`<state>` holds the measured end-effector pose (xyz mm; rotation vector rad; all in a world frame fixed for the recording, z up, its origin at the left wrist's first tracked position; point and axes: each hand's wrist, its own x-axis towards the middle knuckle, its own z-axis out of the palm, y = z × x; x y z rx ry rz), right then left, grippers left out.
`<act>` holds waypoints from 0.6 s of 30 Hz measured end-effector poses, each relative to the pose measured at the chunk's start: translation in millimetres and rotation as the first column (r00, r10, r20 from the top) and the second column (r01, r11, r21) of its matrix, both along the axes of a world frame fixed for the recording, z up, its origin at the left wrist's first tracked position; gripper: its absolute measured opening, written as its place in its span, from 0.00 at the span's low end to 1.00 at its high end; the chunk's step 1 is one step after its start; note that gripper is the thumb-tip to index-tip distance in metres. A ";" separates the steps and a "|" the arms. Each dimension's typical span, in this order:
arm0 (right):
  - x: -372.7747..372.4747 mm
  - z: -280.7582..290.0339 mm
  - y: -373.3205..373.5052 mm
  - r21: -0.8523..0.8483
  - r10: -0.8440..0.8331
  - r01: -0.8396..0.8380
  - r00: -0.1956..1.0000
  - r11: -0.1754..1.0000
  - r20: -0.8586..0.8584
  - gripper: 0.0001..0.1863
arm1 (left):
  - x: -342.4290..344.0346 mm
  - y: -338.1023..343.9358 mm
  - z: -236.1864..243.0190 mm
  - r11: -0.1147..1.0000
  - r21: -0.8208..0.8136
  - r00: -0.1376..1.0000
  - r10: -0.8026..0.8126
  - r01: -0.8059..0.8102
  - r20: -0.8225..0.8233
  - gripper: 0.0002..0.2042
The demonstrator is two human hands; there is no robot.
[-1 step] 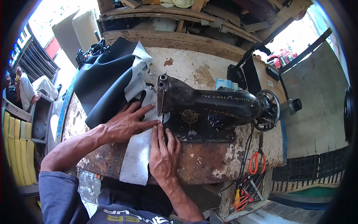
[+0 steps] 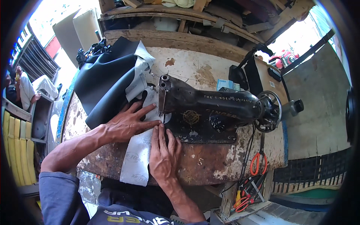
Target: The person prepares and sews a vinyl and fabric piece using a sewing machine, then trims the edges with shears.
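A black sewing machine (image 2: 210,108) stands on the worn table, its needle end at the left. Under its presser foot runs a strip of synthetic leather (image 2: 137,161), pale backing up, its near end hanging over the table's front edge. My left hand (image 2: 125,120) rests on the strip left of the needle, thumb and index finger stretched out; its other fingertips are partly hidden by the material. Just in front of the presser foot, my right hand (image 2: 164,152) lies flat, fingertips touching the strip's edge. Black synthetic leather (image 2: 103,80) is bunched beyond my left hand.
Orange-handled scissors (image 2: 258,164) hang at the table's front right, above a wooden tray of hand tools (image 2: 245,195). A blue packet (image 2: 225,84) and a cardboard box (image 2: 268,77) stand behind the machine. Another person (image 2: 33,88) sits at the far left.
The far end of the leather has shifted very slightly, and my right hand sits a touch further left. My left hand looks unmoved.
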<state>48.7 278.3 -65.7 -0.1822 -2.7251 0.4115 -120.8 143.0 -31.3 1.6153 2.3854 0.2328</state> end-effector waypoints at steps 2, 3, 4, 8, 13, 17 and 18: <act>-1.8 1.9 -3.1 0.003 -0.010 0.010 1.000 1.000 0.008 0.28 | 0.2 -0.4 -3.3 1.000 0.000 0.999 -0.015 0.015 -0.036 0.26; -1.5 2.9 -4.0 0.006 -0.011 0.011 1.000 1.000 0.011 0.28 | -0.4 -1.2 -3.5 1.000 -0.002 0.998 -0.021 0.021 -0.058 0.27; -1.2 3.1 -4.7 0.009 -0.013 0.013 1.000 1.000 0.014 0.28 | -0.8 -0.4 -2.7 1.000 -0.010 0.998 -0.017 0.016 -0.061 0.28; 4.6 -1.9 -4.8 0.036 -0.002 0.000 0.999 0.999 0.044 0.27 | -3.2 3.3 -4.4 0.998 -0.053 0.997 -0.020 0.016 -0.072 0.30; 5.3 -0.4 -6.2 0.038 0.009 -0.011 0.999 0.999 0.051 0.27 | -0.6 1.5 -6.6 0.998 -0.062 0.991 0.005 -0.013 -0.131 0.32; 4.7 -1.8 -2.0 -0.017 0.026 -0.026 0.999 1.000 0.036 0.26 | 8.6 1.0 -10.6 0.994 -0.014 0.987 0.102 -0.104 -0.124 0.29; 3.8 -0.7 -0.8 -0.036 0.020 -0.019 0.999 0.999 0.033 0.26 | 11.6 2.6 -13.5 0.991 0.008 0.985 0.133 -0.133 -0.114 0.28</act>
